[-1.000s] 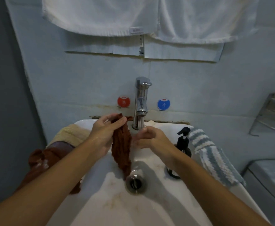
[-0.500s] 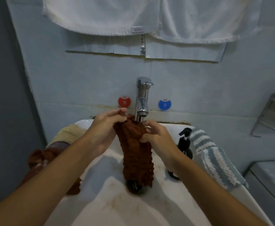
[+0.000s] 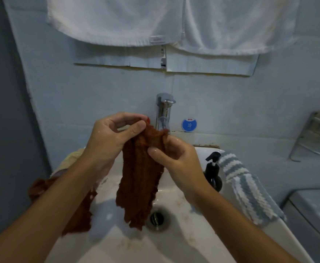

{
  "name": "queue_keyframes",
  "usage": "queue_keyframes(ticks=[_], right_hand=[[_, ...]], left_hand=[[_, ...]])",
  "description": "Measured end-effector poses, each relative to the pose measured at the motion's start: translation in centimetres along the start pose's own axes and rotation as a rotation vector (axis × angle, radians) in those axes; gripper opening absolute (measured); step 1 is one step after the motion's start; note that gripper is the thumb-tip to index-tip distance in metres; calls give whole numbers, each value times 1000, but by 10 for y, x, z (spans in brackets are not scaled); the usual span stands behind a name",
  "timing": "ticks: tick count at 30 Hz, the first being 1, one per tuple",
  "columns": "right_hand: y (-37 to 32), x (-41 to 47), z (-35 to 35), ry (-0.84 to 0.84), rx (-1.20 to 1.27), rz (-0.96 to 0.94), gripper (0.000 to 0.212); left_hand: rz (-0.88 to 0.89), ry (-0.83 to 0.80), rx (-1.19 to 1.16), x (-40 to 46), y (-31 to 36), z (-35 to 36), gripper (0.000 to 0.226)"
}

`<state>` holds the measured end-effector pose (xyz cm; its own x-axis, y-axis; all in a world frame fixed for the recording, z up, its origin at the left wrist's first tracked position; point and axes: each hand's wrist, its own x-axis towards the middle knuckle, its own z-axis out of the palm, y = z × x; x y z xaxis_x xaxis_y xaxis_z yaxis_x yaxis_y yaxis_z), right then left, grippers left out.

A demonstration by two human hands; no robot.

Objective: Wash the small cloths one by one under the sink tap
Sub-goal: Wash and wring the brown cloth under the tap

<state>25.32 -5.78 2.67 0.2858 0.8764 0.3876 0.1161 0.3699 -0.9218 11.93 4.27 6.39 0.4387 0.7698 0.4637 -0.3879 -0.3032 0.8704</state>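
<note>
A wet rust-brown cloth (image 3: 140, 179) hangs over the white sink (image 3: 174, 242), its top edge just under the chrome tap (image 3: 164, 112). My left hand (image 3: 109, 137) pinches the cloth's upper left corner between thumb and fingers. My right hand (image 3: 176, 158) grips its upper right side, thumb across the front. The lower end dangles beside the drain (image 3: 157, 218). Another brown cloth (image 3: 41, 188) and a pale yellow one (image 3: 70, 158) lie on the sink's left rim, partly hidden by my left arm. A blue-and-white striped cloth (image 3: 248, 188) drapes over the right rim.
A black pump bottle (image 3: 212, 171) stands on the sink's right side behind my right wrist. White towels (image 3: 155, 19) hang on the wall above. A blue round sticker (image 3: 189, 125) sits right of the tap. A metal rack (image 3: 314, 137) is on the right wall, above a toilet tank (image 3: 314, 215).
The cloth went from a narrow bunch in my left hand to spread wider between both hands. My right hand took hold of it, and both hands rose toward the tap.
</note>
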Motion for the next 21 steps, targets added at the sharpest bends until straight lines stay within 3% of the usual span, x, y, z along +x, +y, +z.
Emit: queue_keyframes(ticks=[3,13,21], right_hand=[[-8,-1,-2,110,5,-53,25],[-21,0,-8,237,36,-118,14],[-20,1,-9,301,-64,-229,23]], left_hand=[[56,59,22,-1,2,0,20],[89,119,25,-3,4,5,29],[70,69,58,-1,0,3,16]])
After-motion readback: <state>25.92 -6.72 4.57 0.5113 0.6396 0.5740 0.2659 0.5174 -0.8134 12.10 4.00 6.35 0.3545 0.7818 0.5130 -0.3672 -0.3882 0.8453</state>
